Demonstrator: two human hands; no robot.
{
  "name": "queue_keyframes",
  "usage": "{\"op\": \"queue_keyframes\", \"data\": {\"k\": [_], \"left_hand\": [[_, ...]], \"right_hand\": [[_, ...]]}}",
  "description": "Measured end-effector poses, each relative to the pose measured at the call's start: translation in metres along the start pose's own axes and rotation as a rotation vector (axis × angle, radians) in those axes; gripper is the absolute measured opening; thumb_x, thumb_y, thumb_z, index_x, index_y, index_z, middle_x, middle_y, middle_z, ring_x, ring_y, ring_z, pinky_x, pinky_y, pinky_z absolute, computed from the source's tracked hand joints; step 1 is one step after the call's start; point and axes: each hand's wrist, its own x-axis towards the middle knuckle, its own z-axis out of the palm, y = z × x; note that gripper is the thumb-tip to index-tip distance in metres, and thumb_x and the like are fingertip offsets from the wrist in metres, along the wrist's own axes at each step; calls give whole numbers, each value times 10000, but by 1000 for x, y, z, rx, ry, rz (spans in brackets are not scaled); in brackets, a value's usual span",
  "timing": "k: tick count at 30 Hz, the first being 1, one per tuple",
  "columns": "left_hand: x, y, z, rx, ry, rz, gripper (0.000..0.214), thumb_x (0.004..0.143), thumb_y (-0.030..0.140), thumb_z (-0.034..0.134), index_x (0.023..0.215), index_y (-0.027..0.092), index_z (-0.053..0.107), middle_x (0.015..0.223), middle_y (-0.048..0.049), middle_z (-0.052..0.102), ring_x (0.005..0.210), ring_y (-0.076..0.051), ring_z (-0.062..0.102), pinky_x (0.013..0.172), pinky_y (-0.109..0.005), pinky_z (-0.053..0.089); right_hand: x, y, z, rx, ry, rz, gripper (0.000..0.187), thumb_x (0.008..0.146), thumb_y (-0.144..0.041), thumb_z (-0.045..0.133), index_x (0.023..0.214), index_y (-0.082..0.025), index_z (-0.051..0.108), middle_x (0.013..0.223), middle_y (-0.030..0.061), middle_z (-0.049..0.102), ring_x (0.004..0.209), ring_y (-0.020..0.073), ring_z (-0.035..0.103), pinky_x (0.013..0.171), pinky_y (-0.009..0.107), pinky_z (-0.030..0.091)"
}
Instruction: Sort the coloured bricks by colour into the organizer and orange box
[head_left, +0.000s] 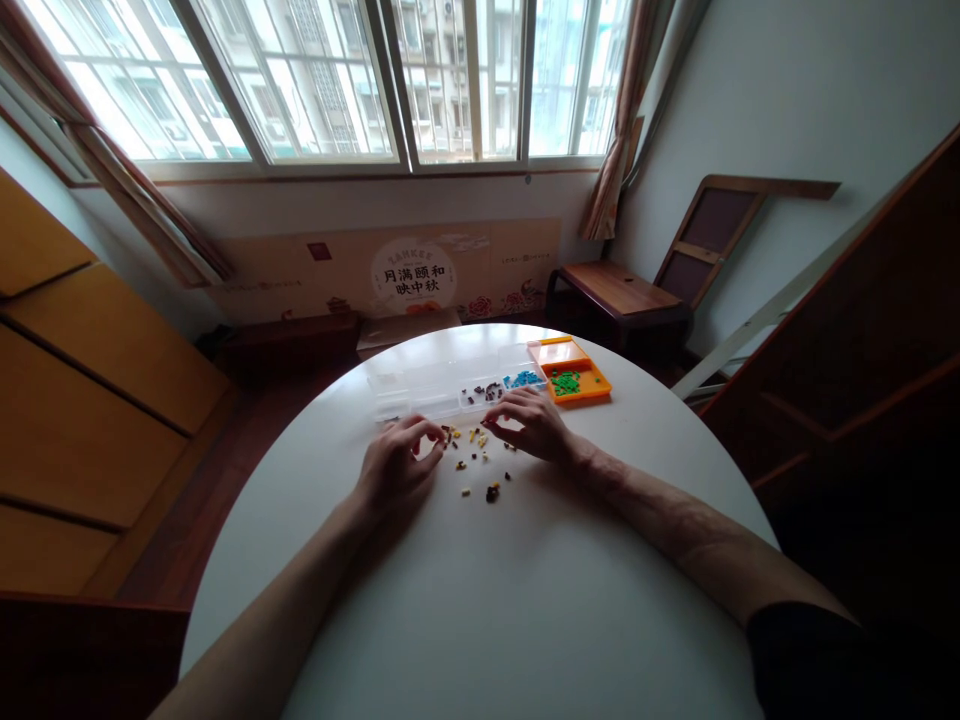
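Small yellow and dark brown pieces, like tiny building bricks (473, 437), lie scattered on the white table between my hands. My left hand (397, 462) rests at their left edge, thumb and forefinger curled together in a pinch; whatever is between the tips is too small to make out. From the right, my right hand (534, 424) reaches over the scatter, its thumb and forefinger pinched on a tiny dark piece (484, 424). Closer to me sits a small dark clump (492, 493). Just beyond my right fingers, a clear compartment holds dark pieces (489, 391).
A clear plastic case (420, 385) lies open behind my hands. Blue pieces (523, 379) fill its right compartment. Beside it is an open orange box (604, 387) with green pieces (565, 382). The round white table (480, 620) has a wooden chair (622, 290) beyond it.
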Motion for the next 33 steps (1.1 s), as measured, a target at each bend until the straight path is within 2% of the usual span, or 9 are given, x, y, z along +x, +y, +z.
{"op": "queue_keyframes", "data": {"k": [6,9,11,25,33], "left_hand": [[-3,-2,3,17,-12,-26,108,937,317,736,1005,267,804,1045,-23,771,732,-179,610,771,-334,507],[-2,0,6,3,-7,-27,144,970,390,751,998,263,811,1053,-25,772,710,-166,616,775,-333,523],[-2,1,8,-4,-5,-30,155,990,407,750,990,269,820,1045,-21,771,698,-161,617,792,-337,532],[-3,-1,12,53,-10,28,153,1045,287,681,988,266,821,1076,-21,786,737,-164,654,868,-349,515],[-1,3,16,62,18,18,104,1023,268,676,967,230,754,1074,-41,770,727,-175,636,879,-376,527]], "right_hand": [[0,13,5,-107,161,275,115,1067,-285,713,984,-253,785,918,22,798,877,231,710,942,406,513],[-1,20,6,-169,166,383,90,1047,-309,736,1061,-252,804,945,38,800,896,259,699,971,438,510],[-1,20,7,-190,135,394,129,1050,-313,725,1131,-250,802,988,48,807,967,281,700,1003,453,500],[-1,7,5,-95,16,271,95,1012,-205,670,1059,-230,749,1015,50,794,959,258,685,1004,437,494],[0,1,5,-56,-153,-24,85,1030,-265,715,1103,-240,751,1066,63,810,1021,270,694,992,440,526]]}}
